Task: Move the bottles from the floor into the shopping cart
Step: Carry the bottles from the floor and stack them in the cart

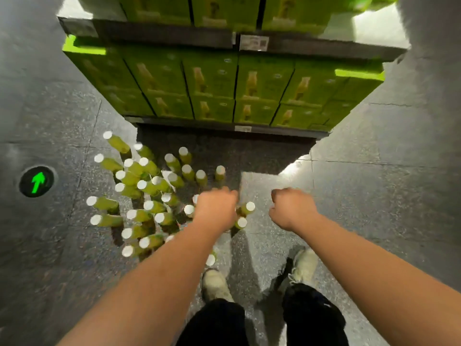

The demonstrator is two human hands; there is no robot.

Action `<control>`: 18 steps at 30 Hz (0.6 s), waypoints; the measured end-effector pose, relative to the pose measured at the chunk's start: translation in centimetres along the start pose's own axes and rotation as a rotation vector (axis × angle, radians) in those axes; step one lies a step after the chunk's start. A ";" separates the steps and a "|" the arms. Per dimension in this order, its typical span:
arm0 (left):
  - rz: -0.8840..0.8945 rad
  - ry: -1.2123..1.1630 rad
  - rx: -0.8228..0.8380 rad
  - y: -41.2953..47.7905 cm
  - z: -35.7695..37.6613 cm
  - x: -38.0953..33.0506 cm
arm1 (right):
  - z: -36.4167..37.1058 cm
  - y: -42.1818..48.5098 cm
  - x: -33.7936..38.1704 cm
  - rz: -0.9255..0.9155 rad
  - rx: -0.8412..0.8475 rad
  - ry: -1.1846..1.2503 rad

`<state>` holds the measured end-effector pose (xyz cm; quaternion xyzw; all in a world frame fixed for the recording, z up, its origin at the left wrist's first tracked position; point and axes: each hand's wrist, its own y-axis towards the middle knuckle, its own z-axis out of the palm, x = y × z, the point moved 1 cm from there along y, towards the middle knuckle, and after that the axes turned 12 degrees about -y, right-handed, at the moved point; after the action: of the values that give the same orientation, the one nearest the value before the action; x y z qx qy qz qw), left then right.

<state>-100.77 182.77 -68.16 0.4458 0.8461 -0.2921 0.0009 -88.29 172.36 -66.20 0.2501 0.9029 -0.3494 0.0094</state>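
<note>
Under and left of left hand [216, 208]: bottles [149, 186] stood upright, clustered on floor [374, 221]. Left hand curled knuckles-up, likely for cap-end grab; grip hidden, cannot tell. Right hand [290, 208] fisted, empty, beside. Shopping cart unseen.

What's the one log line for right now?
bottles: standing on floor | left hand: above bottles, grip unclear | right hand: curled, holding nothing | cart: not in view

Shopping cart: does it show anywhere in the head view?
No, it shows bottles on the floor and green boxes on a shelf, but no cart anywhere.
</note>
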 end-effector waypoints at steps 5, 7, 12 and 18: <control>-0.095 -0.074 -0.025 7.0 9.6 2.6 | 8.6 11.0 1.0 -0.110 -0.016 0.023; -0.122 -0.121 -0.030 10.8 14.7 3.6 | 13.0 15.7 1.9 -0.145 0.009 0.015; -0.081 -0.027 0.079 17.2 24.1 5.0 | 21.8 24.1 4.2 -0.265 0.076 -0.141; -0.080 -0.024 0.185 21.4 29.9 6.0 | 27.3 28.5 6.0 -0.405 0.046 -0.275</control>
<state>-95.93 181.70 -105.08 0.4063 0.8325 -0.3742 -0.0419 -84.77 175.62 -105.86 0.0140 0.9167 -0.3954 0.0562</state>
